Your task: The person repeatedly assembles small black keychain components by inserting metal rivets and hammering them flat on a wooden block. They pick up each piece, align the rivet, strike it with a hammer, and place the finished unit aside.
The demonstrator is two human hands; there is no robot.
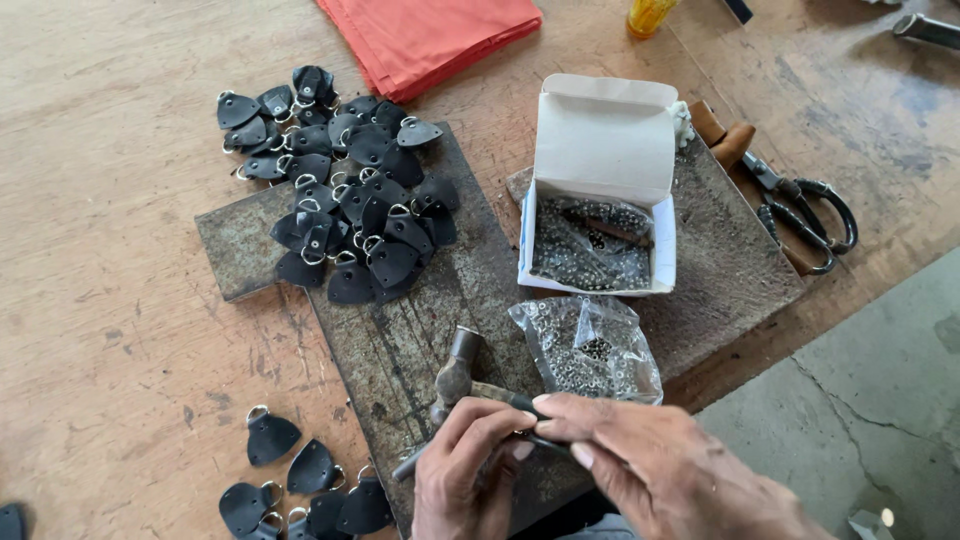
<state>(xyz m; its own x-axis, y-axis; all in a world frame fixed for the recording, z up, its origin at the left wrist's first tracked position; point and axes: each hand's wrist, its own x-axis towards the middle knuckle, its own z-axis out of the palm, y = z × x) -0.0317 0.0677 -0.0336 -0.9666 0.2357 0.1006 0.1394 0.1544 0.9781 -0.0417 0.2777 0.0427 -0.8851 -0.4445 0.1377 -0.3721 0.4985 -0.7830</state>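
Note:
My left hand (468,472) and my right hand (668,468) meet at the bottom centre, over a dark metal slab (400,340). Together they pinch a thin dark metal punch (415,462) that lies nearly flat, with a small dark piece at my fingertips. A hammer (458,372) lies on the slab just above my left hand. Right above my right hand sits a clear plastic bag of small silver rivets (588,350).
A big heap of black leather tabs with metal rings (345,190) lies upper left; a smaller group (300,485) sits bottom left. An open white box of rivets (600,210), scissors (810,210), orange cloth (430,35) and the table edge at right.

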